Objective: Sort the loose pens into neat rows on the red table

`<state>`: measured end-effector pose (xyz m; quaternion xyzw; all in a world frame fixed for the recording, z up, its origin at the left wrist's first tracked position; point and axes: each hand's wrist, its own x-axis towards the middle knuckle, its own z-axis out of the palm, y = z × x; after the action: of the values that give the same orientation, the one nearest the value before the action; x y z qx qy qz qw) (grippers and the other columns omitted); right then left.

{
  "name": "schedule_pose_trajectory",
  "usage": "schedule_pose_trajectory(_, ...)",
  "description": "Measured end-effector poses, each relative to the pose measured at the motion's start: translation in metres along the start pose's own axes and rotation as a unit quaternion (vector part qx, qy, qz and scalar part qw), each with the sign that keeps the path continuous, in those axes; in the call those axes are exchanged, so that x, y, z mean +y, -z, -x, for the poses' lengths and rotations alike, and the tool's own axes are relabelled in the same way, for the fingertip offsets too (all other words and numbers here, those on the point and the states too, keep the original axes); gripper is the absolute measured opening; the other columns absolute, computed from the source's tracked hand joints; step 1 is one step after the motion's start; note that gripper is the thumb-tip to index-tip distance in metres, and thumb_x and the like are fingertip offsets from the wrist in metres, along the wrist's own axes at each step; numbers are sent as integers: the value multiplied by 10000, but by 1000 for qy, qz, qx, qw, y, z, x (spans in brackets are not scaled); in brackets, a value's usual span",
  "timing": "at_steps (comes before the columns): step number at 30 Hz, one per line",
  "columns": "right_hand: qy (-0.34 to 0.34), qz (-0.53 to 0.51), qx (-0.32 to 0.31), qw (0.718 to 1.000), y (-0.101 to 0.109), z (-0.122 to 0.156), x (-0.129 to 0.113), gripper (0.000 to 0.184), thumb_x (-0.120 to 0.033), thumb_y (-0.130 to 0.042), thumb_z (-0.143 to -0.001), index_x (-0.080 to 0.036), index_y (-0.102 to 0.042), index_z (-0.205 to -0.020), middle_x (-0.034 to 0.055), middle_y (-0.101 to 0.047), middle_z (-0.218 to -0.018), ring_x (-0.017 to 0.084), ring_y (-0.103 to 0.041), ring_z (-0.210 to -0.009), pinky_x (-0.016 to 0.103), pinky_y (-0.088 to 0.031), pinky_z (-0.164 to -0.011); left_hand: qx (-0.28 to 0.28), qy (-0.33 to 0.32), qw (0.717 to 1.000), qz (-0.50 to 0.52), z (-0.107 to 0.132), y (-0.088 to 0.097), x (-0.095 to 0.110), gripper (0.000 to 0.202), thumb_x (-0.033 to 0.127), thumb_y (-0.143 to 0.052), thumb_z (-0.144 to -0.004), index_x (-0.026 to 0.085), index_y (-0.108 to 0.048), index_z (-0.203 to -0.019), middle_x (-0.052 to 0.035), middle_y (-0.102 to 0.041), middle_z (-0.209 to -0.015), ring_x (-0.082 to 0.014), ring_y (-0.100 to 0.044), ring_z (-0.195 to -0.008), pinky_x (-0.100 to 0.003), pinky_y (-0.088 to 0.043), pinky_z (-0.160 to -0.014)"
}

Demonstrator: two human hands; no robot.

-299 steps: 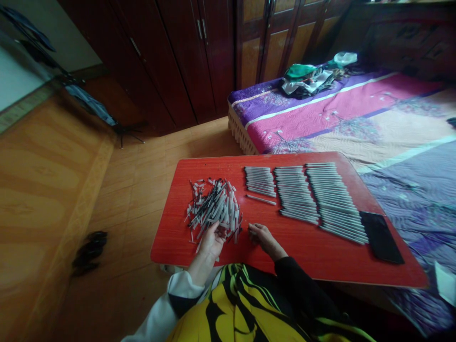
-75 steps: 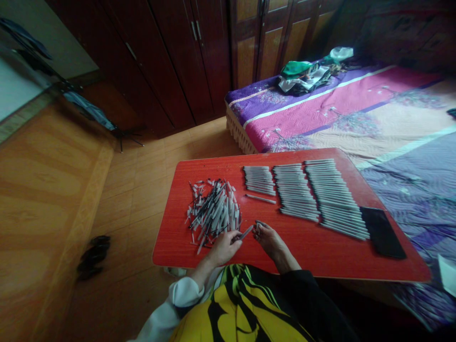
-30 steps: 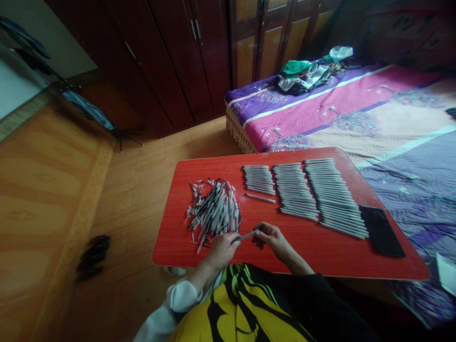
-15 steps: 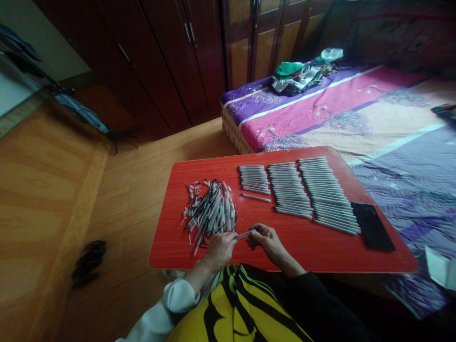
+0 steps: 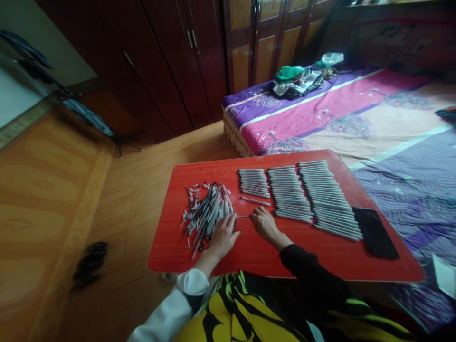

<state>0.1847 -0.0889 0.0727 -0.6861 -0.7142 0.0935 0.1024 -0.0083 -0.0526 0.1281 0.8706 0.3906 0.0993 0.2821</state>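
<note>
My right hand (image 5: 264, 223) is closed on one end of a thin pen (image 5: 243, 217), held level just over the red table (image 5: 249, 259). My left hand (image 5: 224, 233) lies over the right edge of a heap of loose pen parts (image 5: 208, 213), its thumb apart from the fingers. Its fingertips are close to the pen's left end; whether they touch it I cannot tell. The heap mixes pale barrels, dark thin sticks and small pieces. Beyond my right hand, a single pen (image 5: 255, 201) lies below a short row of finished-looking pens (image 5: 254, 183).
Two longer rows of pens, a middle row (image 5: 290, 194) and a right row (image 5: 329, 199), lie side by side. A black phone-like slab (image 5: 375, 232) rests near the table's right end. Behind stands a bed (image 5: 320, 118) with a clothes pile (image 5: 297, 80); dark wardrobes (image 5: 171, 66) line the wall.
Both hands have moved forward, away from my body, with the pen. The left hand has loosened from the pen and spread over the heap's edge; the right still holds it.
</note>
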Motion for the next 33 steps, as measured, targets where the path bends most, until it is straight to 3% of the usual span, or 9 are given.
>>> schedule_pose_trajectory(5, -46, 55, 19, 997, -24, -25, 40, 251, -139, -424, -840, -136, -672, -803, 166, -558, -1029, 274, -409, -986, 347, -313, -758, 9, 62, 997, 46, 25, -13, -15, 477, 180, -477, -809, 157, -424, -1283, -108, -503, -1258, -208, -449, -1182, -356, -346, -1023)
schedule_pose_trajectory(15, -62, 60, 17, 996, -37, -54, 72, 264, -86, -396, -818, -121, -658, -836, 158, -573, -914, 268, -445, -920, 357, -307, -794, 4, 173, 983, 55, 55, -29, -33, 441, 207, -445, -819, 179, -470, -1258, -90, -559, -1206, -196, -520, -1110, -336, -395, -973)
schedule_pose_trajectory(27, -102, 85, 48, 990, -34, -58, 75, 253, -59, -396, -793, -112, -643, -805, 183, -566, -911, 293, -455, -914, 375, -309, -784, 61, 249, 966, -36, 29, -28, -61, 344, 186, -450, -828, 157, -536, -1160, -98, -605, -1100, -182, -563, -1008, -274, -415, -870)
schedule_pose_trajectory(33, -115, 42, 86, 989, -30, -43, 50, 233, -132, -418, -821, -138, -650, -790, 140, -586, -860, 261, -478, -895, 341, -335, -765, 89, 298, 946, -85, 10, -24, -80, 260, 180, -483, -827, 149, -582, -1065, -103, -627, -1026, -179, -576, -959, -265, -405, -832)
